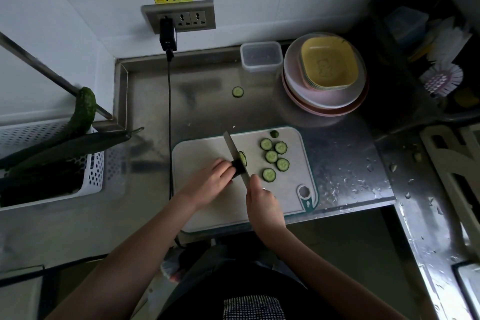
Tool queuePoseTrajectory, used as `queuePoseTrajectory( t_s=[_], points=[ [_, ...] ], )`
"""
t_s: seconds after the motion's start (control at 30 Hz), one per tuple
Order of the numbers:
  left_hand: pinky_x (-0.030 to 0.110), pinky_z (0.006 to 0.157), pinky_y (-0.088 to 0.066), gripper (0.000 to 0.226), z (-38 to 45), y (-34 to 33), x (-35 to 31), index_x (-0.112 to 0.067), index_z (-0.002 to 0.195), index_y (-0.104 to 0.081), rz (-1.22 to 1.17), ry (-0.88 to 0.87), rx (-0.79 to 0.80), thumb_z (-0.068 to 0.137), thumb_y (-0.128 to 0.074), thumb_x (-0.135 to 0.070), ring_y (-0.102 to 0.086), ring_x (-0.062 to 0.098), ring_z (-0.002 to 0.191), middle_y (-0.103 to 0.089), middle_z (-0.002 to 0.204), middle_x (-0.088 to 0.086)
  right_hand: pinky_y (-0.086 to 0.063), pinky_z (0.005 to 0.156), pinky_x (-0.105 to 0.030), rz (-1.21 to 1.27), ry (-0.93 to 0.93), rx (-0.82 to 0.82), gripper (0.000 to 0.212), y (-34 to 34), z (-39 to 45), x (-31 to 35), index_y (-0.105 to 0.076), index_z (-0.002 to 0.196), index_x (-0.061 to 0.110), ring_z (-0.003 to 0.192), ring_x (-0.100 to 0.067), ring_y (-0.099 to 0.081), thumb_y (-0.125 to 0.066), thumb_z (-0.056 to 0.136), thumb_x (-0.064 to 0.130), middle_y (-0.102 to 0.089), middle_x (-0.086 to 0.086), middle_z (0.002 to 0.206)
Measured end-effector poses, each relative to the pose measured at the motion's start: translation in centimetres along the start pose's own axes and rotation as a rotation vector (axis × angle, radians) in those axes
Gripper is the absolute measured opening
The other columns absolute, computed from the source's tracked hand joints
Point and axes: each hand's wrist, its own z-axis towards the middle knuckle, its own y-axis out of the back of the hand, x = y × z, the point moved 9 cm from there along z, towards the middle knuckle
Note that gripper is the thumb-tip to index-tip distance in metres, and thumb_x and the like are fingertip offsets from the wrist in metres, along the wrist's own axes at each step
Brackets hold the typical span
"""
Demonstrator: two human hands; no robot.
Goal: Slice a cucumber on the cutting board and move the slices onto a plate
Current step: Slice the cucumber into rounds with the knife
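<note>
Stacked plates (324,96) behind cutting board (197,153); 1 stray slice (237,92).

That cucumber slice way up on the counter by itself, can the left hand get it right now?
Probably not yet. The left hand grips the cucumber stub under the knife. The stray slice lies beyond the cutting board, with bare counter between.

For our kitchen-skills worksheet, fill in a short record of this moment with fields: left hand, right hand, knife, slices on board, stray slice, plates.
left hand: left hand holds the cucumber stub down on the cutting board
right hand: right hand has its grip on the knife handle
knife: knife blade down at the stub, one slice leaning on its right face
slices on board: five flat slices, plus an end piece
stray slice: stray slice on the steel counter
plates: stacked plates hold no slices yet
</note>
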Motion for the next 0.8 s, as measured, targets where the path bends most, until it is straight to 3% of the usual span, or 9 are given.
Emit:
queuePoseTrajectory(
  t_s=[0.1, 0.33, 0.47, 0.57, 0.7, 0.8],
  points=[
    [0.03, 0.062, -0.054, 0.015, -0.2, 0.2, -0.3, -0.004, 0.092, -0.067, 0.009, -0.005, -0.035, 0.081, -0.057, -0.006, -0.051, 0.02, 0.097, -0.064, 0.093, 0.008, -0.049, 0.064, -0.045, -0.017, -0.019, 0.034, 0.011, -0.6, 0.1, -0.4, -0.034, 0.109, 0.013, 0.082, -0.039, -0.063, -0.031, 0.1, 0.016, -0.065, -0.019, 0.089],
    [0.03, 0.07, -0.054, 0.022, -0.2, 0.5, -0.3, -0.003, 0.094, -0.068, 0.016, -0.009, -0.083, 0.081, -0.051, -0.007, -0.05, 0.02, 0.097, -0.065, 0.095, 0.01, -0.053, 0.068, -0.047, -0.062, -0.036, 0.078, 0.01, -1.5, 0.8, -0.6, -0.028, 0.099, 0.018, 0.083, -0.037, -0.063, -0.034, 0.098, 0.011, -0.065, -0.018, 0.09],
    [0.031, 0.066, -0.055, 0.017, -0.3, 0.5, -0.3, -0.002, 0.094, -0.067, 0.012, -0.001, -0.086, 0.078, -0.062, -0.003, -0.05, 0.02, 0.096, -0.065, 0.095, 0.011, -0.053, 0.07, -0.046, -0.066, -0.032, 0.098, 0.007, -1.4, 1.0, -0.7, -0.03, 0.101, 0.017, 0.084, -0.037, -0.063, -0.033, 0.098, 0.012, -0.065, -0.018, 0.092],
    [0.032, 0.066, -0.056, 0.016, -0.3, 0.6, -0.1, -0.002, 0.092, -0.067, 0.012, 0.01, -0.086, 0.081, -0.058, -0.01, -0.05, 0.021, 0.096, -0.065, 0.093, 0.011, -0.052, 0.07, -0.045, -0.072, -0.028, 0.096, 0.007, -0.6, 1.1, -1.3, -0.034, 0.107, 0.015, 0.085, -0.036, -0.064, -0.032, 0.1, 0.015, -0.065, -0.018, 0.092],
    [0.031, 0.065, -0.056, 0.03, -0.3, 0.4, 0.1, -0.003, 0.089, -0.068, -0.01, 0.03, -0.028, 0.066, -0.083, -0.013, -0.055, 0.021, 0.093, -0.065, 0.092, 0.01, -0.055, 0.068, -0.048, -0.026, -0.107, 0.011, 0.015, 1.2, 0.3, -4.2, -0.034, 0.114, 0.016, 0.076, -0.033, -0.064, -0.032, 0.099, 0.014, -0.065, -0.015, 0.086],
    [0.029, 0.064, -0.054, 0.033, -0.2, 0.5, -0.2, -0.003, 0.087, -0.069, 0.006, 0.024, -0.016, 0.061, -0.086, -0.013, -0.061, 0.022, 0.088, -0.065, 0.089, 0.01, -0.054, 0.06, -0.043, 0.037, -0.107, -0.03, 0.01, 1.9, -0.2, -4.8, -0.035, 0.11, 0.016, 0.067, -0.029, -0.062, -0.033, 0.1, 0.016, -0.063, -0.013, 0.079]
  ],
)
